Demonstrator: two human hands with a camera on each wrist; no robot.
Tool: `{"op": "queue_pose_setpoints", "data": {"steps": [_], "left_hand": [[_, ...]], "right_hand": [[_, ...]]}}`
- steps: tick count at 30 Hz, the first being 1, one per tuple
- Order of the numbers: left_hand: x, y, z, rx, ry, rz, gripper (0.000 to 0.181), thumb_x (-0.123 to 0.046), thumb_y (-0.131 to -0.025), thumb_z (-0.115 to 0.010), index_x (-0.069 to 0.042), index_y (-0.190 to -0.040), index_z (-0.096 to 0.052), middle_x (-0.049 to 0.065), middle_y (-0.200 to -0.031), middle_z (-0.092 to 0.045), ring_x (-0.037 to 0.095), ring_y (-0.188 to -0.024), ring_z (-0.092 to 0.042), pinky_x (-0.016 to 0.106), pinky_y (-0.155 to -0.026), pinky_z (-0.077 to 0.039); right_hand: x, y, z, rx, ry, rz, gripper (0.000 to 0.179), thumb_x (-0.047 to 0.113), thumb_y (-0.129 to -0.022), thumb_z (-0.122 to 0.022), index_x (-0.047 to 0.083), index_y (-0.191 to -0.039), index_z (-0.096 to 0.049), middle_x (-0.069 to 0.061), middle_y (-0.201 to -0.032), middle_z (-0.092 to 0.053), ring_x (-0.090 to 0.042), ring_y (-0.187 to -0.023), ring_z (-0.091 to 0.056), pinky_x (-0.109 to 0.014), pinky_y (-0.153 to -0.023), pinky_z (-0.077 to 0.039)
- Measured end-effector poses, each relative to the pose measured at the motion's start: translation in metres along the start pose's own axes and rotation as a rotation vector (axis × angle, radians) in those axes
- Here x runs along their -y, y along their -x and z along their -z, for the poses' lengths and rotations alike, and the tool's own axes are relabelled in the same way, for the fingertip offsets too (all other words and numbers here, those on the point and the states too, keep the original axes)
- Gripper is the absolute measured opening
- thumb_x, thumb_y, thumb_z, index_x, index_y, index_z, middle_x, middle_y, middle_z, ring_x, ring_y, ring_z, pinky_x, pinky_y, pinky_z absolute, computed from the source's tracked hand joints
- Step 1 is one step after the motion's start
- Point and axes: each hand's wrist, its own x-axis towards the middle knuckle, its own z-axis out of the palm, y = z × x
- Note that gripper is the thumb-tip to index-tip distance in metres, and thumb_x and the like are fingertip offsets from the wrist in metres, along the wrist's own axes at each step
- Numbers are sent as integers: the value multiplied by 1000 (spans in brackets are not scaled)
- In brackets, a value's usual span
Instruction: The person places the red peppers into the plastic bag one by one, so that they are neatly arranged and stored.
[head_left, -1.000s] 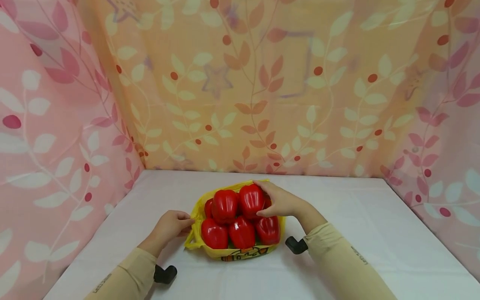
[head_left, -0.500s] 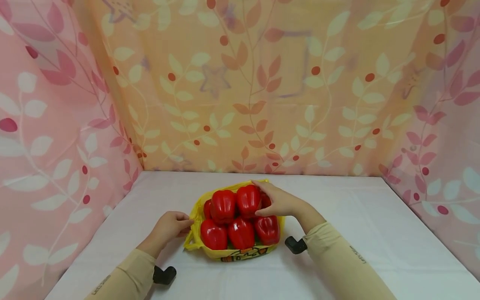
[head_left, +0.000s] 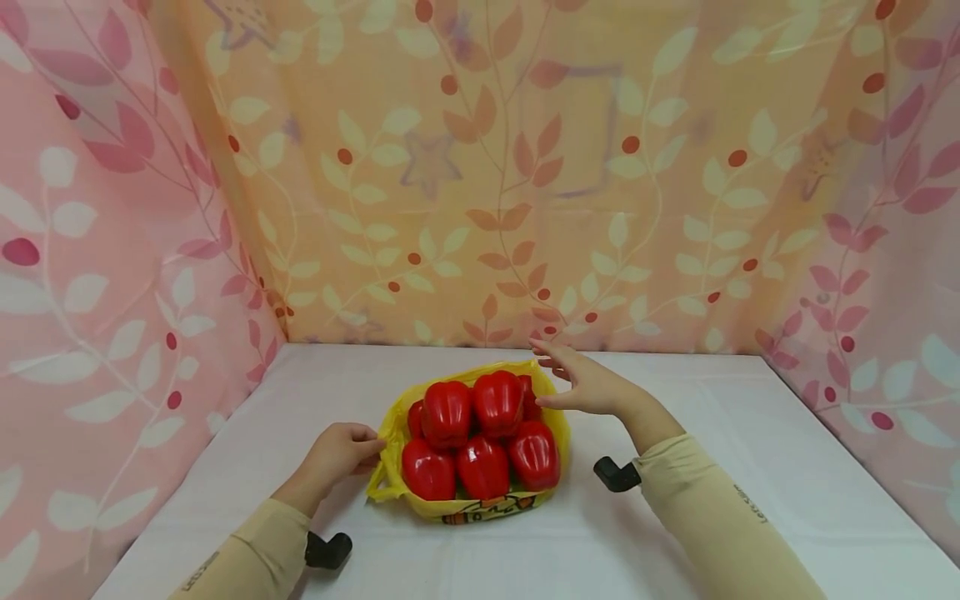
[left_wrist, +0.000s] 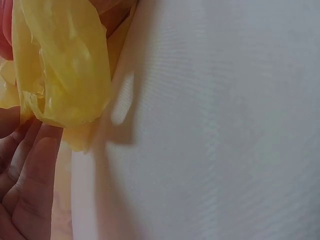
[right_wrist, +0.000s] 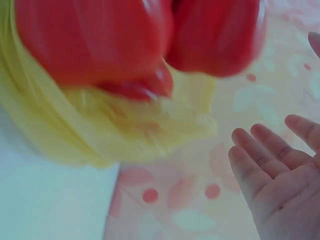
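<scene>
Several glossy red bell peppers (head_left: 483, 467) are heaped in a yellow plastic bag (head_left: 390, 429) whose mouth is spread wide on the table. At the bag's left edge my left hand (head_left: 335, 461) pinches the thin plastic between thumb and fingers; the left wrist view shows the yellow film (left_wrist: 65, 65) at those fingertips. My right hand (head_left: 592, 385) is off the peppers, just beyond the bag's upper right rim, with spread fingers and nothing in them. In the right wrist view its palm (right_wrist: 290, 190) faces the bag, apart from it.
A white cloth covers the table (head_left: 675, 500). Patterned fabric hangs behind (head_left: 465, 275) and along both sides. A black curved piece sticks out below each sleeve, near the left wrist (head_left: 328, 551) and the right wrist (head_left: 617, 474).
My right hand has come away from the upper right pepper, moving right and slightly up, its fingers spreading. The left hand still pinches the bag's edge, and the peppers stay in the bag.
</scene>
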Motion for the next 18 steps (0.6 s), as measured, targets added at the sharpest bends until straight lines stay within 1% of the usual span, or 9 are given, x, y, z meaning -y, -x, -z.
{"op": "queue_pose_setpoints", "data": {"steps": [2, 4, 7, 9, 12, 15, 18], "left_hand": [[0, 0, 0, 0, 1, -4, 15, -15, -85, -64, -1, -88, -67, 6, -79, -64, 17, -68, -62, 31, -66, -55], [0, 0, 0, -4, 1, -4, 14, -14, -85, -63, -1, -88, -67, 6, -78, -64, 17, -67, -62, 31, -65, -55], [1, 0, 0, -9, -2, -4, 14, -14, -85, -63, -1, -87, -67, 5, -77, -64, 16, -67, -61, 31, -65, -55], [1, 1, 0, -12, -5, -2, 13, -14, -85, -63, -1, -87, -67, 5, -77, -64, 16, -67, -62, 31, -65, -55], [-1, 1, 1, -5, -16, -6, 14, -15, -85, -63, -1, -87, -67, 5, -77, -64, 16, -67, -62, 31, -65, -55], [-4, 1, 5, 12, -58, -6, 16, -18, -86, -62, -3, -88, -67, 4, -80, -65, 17, -70, -62, 31, -66, -54], [-9, 2, 12, 25, -159, -40, 16, -22, -86, -62, -7, -88, -67, 3, -84, -65, 17, -74, -62, 31, -66, -53]], "right_hand": [[-2, 3, 9, -16, 3, 11, 83, 24, -79, -71, 19, -145, -22, -9, -143, -32, -32, -127, -37, -49, -103, -30], [-4, 7, 17, -34, 16, -11, 81, 24, -79, -70, 22, -145, -23, -7, -143, -32, -32, -127, -36, -49, -103, -30], [-8, 16, 32, -59, 57, -79, 81, 30, -81, -69, 26, -145, -20, -9, -144, -31, -34, -128, -35, -52, -102, -30], [-11, 22, 42, -72, 93, -129, 81, 35, -81, -67, 27, -146, -18, -10, -145, -29, -35, -128, -34, -54, -101, -30], [-18, 34, 57, -87, 132, -176, 81, 40, -83, -64, 26, -146, -15, -13, -146, -25, -38, -129, -32, -59, -98, -30], [-25, 47, 68, -109, 156, -195, 80, 40, -84, -63, 25, -146, -15, -13, -147, -22, -39, -129, -29, -61, -97, -30], [-30, 62, 77, -129, 189, -226, 80, 41, -85, -61, 20, -147, -15, -17, -146, -23, -42, -129, -28, -63, -96, -29]]}}
